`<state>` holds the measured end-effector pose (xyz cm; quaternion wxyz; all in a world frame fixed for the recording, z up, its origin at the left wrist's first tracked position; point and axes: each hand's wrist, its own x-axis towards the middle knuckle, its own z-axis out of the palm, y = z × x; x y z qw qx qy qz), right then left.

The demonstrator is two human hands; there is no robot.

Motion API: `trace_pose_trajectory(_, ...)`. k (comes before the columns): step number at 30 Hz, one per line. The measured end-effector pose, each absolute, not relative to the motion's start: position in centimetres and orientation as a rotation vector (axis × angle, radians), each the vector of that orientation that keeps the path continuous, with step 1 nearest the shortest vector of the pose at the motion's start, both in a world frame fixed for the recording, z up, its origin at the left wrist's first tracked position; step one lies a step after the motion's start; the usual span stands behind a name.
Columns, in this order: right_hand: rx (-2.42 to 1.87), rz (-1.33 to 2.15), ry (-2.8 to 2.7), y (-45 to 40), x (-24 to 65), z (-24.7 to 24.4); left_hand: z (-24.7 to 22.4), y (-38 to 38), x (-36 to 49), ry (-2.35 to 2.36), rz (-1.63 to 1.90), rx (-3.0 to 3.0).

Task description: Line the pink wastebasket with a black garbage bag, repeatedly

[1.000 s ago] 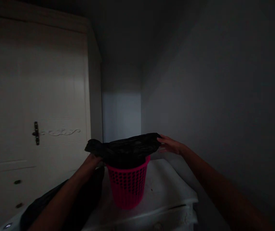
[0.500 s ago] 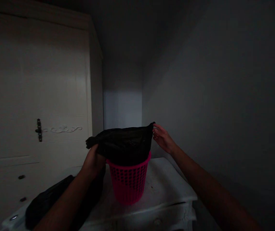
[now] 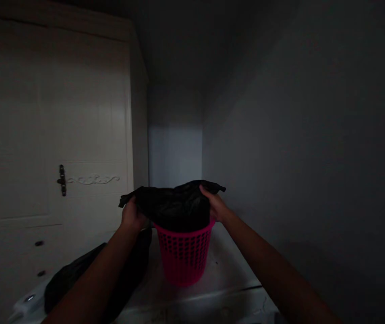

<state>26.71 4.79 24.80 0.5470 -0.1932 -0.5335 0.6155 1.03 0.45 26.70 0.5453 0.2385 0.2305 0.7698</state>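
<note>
A black plastic bag [image 3: 174,209] sits in a pink perforated basket [image 3: 184,261], its upper part bunched above the rim. At the basket's left, my left hand [image 3: 133,217] is closed on the bag's edge, with a twisted end sticking out past it. On the right, my right hand [image 3: 215,203] grips the bag's other side, thumb over the plastic and the remaining fingers partly hidden behind it. The basket stands upright on a white dresser top [image 3: 226,270].
Another dark bag [image 3: 74,270] lies left of the basket, partly behind my left forearm. A white wardrobe [image 3: 91,112] with dark handles rises at the left. A grey wall [image 3: 297,157] borders the dresser on the right.
My right hand has moved down and inward, now gripping the bag nearer the rim instead of at its raised corner. The bag's top has sagged in the middle. The view has shifted slightly left.
</note>
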Motion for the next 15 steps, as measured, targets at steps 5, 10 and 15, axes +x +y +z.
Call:
trace_pose_trajectory(5, -0.381, 1.456, -1.062, 6.0, 24.2, 24.6, 26.0, 1.5, 0.7, 0.674, 1.814, 0.430)
trace_pose_trajectory(10, -0.366, 1.368, -0.938, 7.3, 22.2, 25.3, 26.1, 1.7, 1.3, 0.645, 1.761, 0.589)
trace_pose_trajectory(15, -0.626, 1.174, -1.215, 8.8, 21.3, 25.1, 25.6, 1.3, 3.1, 0.682, 1.814, 0.774)
